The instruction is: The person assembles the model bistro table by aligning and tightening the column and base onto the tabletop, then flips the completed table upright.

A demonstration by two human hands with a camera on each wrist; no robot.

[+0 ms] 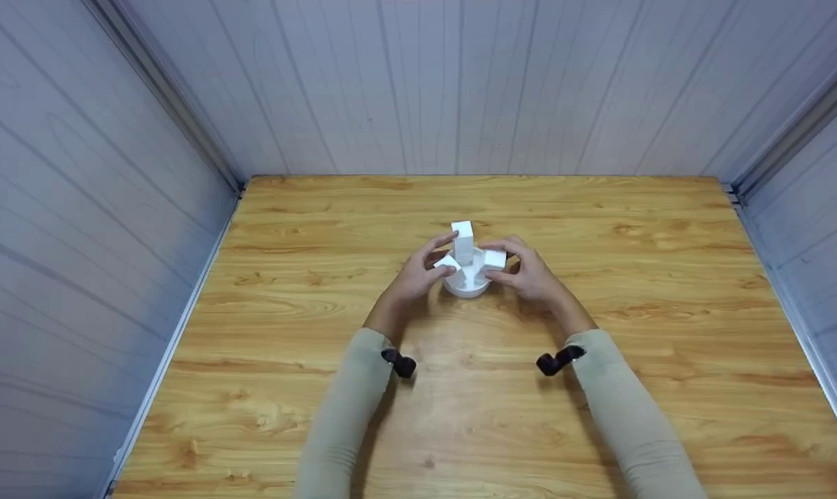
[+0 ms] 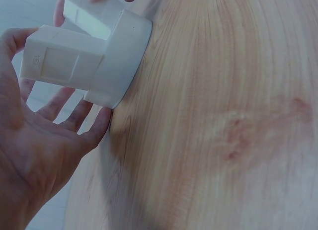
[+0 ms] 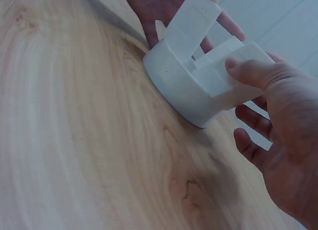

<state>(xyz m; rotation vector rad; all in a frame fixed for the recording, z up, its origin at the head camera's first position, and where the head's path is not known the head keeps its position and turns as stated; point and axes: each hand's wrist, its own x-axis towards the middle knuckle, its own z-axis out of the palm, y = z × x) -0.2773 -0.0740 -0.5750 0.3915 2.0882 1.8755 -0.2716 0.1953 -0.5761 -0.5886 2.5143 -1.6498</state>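
Observation:
A round white base (image 1: 466, 291) stands on the wooden table, with three white rectangular blocks set in it. The back block (image 1: 463, 244) rises upright, while the left block (image 1: 447, 261) and right block (image 1: 495, 259) lean outward. My left hand (image 1: 415, 274) curls its thumb and fingers round the left block, one finger reaching toward the back block. In the left wrist view, lower fingertips lie right at the rim of the base (image 2: 124, 53). My right hand (image 1: 531, 274) grips the right block, its thumb pressed on one face in the right wrist view (image 3: 248, 71).
The wood-grain table (image 1: 467, 416) ends at a pale panelled wall (image 1: 425, 90) behind, with further panels at left and right. A black wrist camera (image 1: 399, 362) juts inward from the left sleeve, and another black camera (image 1: 557, 361) from the right sleeve.

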